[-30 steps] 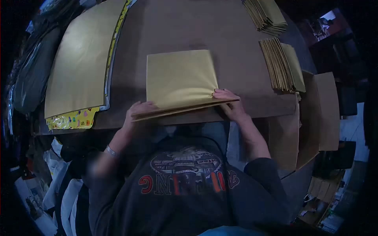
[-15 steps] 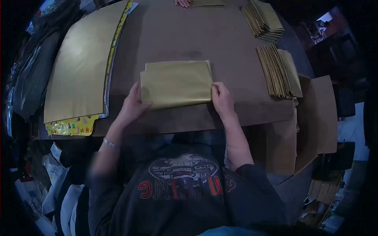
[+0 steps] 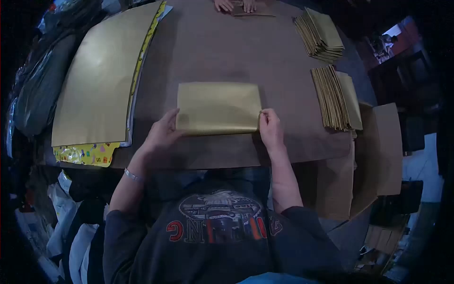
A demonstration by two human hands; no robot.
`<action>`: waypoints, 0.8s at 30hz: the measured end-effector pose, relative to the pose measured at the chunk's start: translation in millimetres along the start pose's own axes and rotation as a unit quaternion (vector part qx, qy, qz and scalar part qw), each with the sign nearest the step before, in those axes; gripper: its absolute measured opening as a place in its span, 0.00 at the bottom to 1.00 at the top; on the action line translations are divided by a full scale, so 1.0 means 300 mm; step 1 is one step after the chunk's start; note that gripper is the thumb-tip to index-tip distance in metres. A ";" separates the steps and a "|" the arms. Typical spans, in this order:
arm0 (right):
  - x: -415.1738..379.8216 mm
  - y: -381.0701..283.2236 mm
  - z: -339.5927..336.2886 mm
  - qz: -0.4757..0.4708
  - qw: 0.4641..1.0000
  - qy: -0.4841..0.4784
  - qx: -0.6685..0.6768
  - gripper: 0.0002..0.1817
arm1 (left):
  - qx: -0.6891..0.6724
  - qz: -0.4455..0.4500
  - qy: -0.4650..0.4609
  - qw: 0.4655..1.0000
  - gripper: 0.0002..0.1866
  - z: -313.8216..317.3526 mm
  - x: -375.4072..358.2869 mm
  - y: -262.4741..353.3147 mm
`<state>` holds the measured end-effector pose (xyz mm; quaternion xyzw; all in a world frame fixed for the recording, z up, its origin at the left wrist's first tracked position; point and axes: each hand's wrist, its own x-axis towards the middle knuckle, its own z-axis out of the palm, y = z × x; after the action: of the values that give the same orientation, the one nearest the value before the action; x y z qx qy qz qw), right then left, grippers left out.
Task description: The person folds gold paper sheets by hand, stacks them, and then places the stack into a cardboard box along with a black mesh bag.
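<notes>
A folded gold paper sheet (image 3: 218, 106) lies in front of me on the brown table, its long side facing me. My right hand (image 3: 271, 128) pinches its right edge near the lower corner. Around the lower left corner, my left hand (image 3: 161, 131) rests with thumb and fingers apart, fingertips at the left edge and thumb along the near fold. What the fingers do beneath the paper is hidden.
Large gold sheets (image 3: 101, 71) lie to the left above yellow patterned wrapping (image 3: 87, 154). Two stacks of folded gold paper, one nearer (image 3: 331, 99) and one farther (image 3: 319, 35), sit right, by an open cardboard box (image 3: 378, 151). Across the table are another person's hands (image 3: 236, 5).
The folded sheet's layers, offset before, now line up as one rectangle. My left fingertips have come in against its left edge. The other person's second hand has come into view.
</notes>
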<state>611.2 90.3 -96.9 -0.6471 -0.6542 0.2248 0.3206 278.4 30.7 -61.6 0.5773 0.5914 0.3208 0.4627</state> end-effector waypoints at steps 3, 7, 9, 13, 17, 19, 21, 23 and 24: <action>0.004 -0.042 -0.023 0.047 0.998 -0.042 0.006 0.11 | 0.135 -0.051 -0.008 0.990 0.26 -0.013 -0.005 0.021; 0.007 -0.040 -0.021 0.030 0.999 -0.039 -0.013 0.12 | 0.201 -0.046 0.006 0.978 0.20 -0.008 0.002 0.010; 0.007 -0.026 -0.020 0.016 0.999 -0.043 -0.010 0.13 | 0.177 0.004 0.024 0.984 0.20 0.000 0.005 -0.014; 0.010 -0.031 -0.016 0.027 0.998 -0.041 -0.031 0.13 | 0.201 0.005 0.018 0.979 0.17 -0.003 -0.002 0.010; 0.016 0.021 0.004 0.020 0.999 -0.031 0.001 0.12 | 0.213 -0.015 0.023 0.977 0.16 0.002 0.002 0.005; 0.024 0.023 0.011 -0.003 1.000 -0.024 -0.008 0.12 | 0.287 0.029 0.054 0.956 0.15 0.008 -0.002 0.026; 0.019 0.004 -0.001 0.008 0.999 -0.028 -0.017 0.11 | 0.339 0.072 0.058 0.936 0.15 0.005 0.007 0.040; 0.011 -0.023 -0.012 0.008 0.999 -0.033 -0.014 0.11 | 0.383 0.088 0.048 0.918 0.13 0.018 0.039 0.057; 0.011 -0.032 -0.013 0.008 0.999 -0.037 -0.009 0.11 | 0.382 0.087 0.049 0.919 0.13 0.038 0.062 0.079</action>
<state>607.4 92.4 -87.1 -0.6465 -0.6622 0.2451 0.2889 299.7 50.3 -47.4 0.7430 0.6381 0.1379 0.1475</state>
